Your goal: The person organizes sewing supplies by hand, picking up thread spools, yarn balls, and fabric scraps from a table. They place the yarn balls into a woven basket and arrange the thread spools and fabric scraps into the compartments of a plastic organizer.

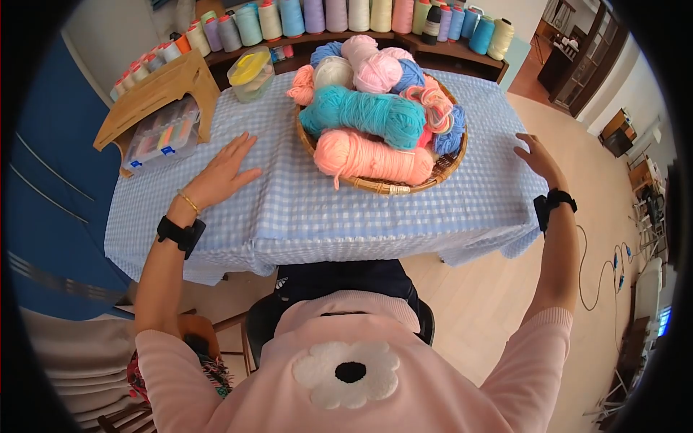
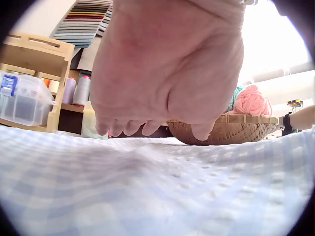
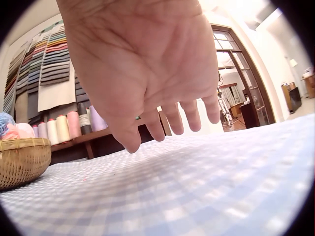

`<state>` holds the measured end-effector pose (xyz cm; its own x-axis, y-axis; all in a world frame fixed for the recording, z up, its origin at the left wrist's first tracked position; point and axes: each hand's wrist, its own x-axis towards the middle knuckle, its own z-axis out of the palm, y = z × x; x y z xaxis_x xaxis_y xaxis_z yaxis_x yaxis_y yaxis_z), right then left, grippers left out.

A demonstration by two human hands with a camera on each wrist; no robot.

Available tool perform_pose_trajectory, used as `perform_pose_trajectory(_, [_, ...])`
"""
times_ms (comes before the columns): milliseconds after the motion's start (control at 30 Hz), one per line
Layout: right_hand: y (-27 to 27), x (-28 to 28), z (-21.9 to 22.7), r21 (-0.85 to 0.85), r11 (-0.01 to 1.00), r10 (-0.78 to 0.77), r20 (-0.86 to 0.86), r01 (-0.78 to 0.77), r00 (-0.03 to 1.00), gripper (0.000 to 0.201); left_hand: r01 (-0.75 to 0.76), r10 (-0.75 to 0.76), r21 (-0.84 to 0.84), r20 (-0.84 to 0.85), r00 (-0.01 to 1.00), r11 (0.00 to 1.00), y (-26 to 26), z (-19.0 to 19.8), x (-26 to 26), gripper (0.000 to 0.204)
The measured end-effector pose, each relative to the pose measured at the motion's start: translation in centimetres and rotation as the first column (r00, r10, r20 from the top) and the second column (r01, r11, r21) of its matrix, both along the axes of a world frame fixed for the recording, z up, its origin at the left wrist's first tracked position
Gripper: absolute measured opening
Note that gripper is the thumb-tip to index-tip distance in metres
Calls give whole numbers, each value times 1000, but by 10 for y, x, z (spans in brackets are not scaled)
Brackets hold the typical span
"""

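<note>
A round wicker basket (image 1: 462,155) heaped with yarn stands on the blue checked tablecloth (image 1: 325,216). Across its top lie a teal skein (image 1: 364,115) and a peach skein (image 1: 372,159). My left hand (image 1: 220,169) is left of the basket, palm down with fingers extended and holding nothing; the left wrist view shows its palm (image 2: 167,69) over the cloth. To the basket's right, near the table's edge, is my right hand (image 1: 538,159), also holding nothing; the right wrist view shows its palm (image 3: 147,64) and spread fingers above the cloth.
At the left stands a wooden shelf (image 1: 155,90) with a clear plastic case (image 1: 162,137) in it. A yellow-lidded tub (image 1: 251,74) sits behind my left hand. Thread cones (image 1: 292,18) line a dark shelf (image 1: 447,56) along the back.
</note>
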<state>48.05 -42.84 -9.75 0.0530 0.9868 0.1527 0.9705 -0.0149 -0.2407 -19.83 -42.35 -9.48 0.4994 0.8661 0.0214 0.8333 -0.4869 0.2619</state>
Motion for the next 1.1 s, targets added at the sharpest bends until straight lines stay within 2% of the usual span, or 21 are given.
perform_pose_trajectory(100, [8,43,-27,23,1000,5,93,-7,996,49,-2,2,-1,-14,1000,1000,9,-24,-16,73])
perform_pose_trajectory(167, [2,46,-33,-71,998,1,34,2,999,52,3,-3,22,-27,1000,1000,11,-33,-20,74])
perform_pose_trajectory(233, [-2,40,-36,-15,1000,-17,35,18,999,54,12,-5,73,-96,995,997,6,-36,-16,77])
perform_pose_trajectory(267, [-2,35,-31,-33,999,-39,42,41,998,54,-10,14,48,-84,996,999,5,-36,-15,79])
perform_pose_trajectory(367, [-4,14,-7,-64,996,-63,36,65,997,54,-17,16,-1,-109,994,1000,1,-22,-9,78])
perform_pose_trajectory(467, [-1,2,26,-277,951,-149,-12,140,989,50,2,-13,-65,-168,986,998,5,-2,-7,75])
perform_pose_trajectory(500, [10,4,31,-273,952,-149,-12,141,989,50,3,-13,-61,-168,986,998,9,8,-4,75])
perform_pose_trajectory(567, [30,8,38,-372,908,-180,67,192,981,50,-60,39,-246,-89,995,967,20,29,5,69])
perform_pose_trajectory(600, [36,6,33,-253,953,-148,82,164,986,46,-57,36,-245,-89,995,968,30,28,5,69])
perform_pose_trajectory(633, [48,3,27,-252,953,-152,83,169,985,46,-35,29,-168,-37,999,985,42,22,3,67])
perform_pose_trajectory(667, [63,2,18,-175,976,-119,69,130,990,49,-17,18,-90,16,1000,996,55,14,2,64])
perform_pose_trajectory(700, [77,1,10,-98,991,-84,58,90,995,52,-13,14,-90,17,1000,996,69,6,3,64])
perform_pose_trajectory(767, [103,-7,0,-105,988,-102,68,109,992,59,14,-16,28,93,996,1000,97,-11,7,63])
perform_pose_trajectory(833, [134,8,-22,-85,993,-75,86,82,993,61,-4,-3,75,94,996,997,121,-22,14,63])
perform_pose_trajectory(933, [162,-1,-29,110,982,-162,104,150,981,59,-60,50,132,78,996,989,156,-33,28,65])
perform_pose_trajectory(967, [172,1,-30,61,985,-164,56,160,985,59,-87,79,141,60,995,986,162,-36,30,66])
perform_pose_trajectory(1000, [178,3,-33,14,988,-157,94,157,983,58,-115,108,145,56,993,983,166,-41,31,66])
perform_pose_trajectory(1033, [175,-3,-27,-34,987,-153,131,158,980,57,-87,89,144,-1,996,986,168,-46,33,66])
perform_pose_trajectory(1100, [184,8,-27,-45,992,-110,87,114,990,53,-66,74,144,-57,996,987,168,-48,30,66])
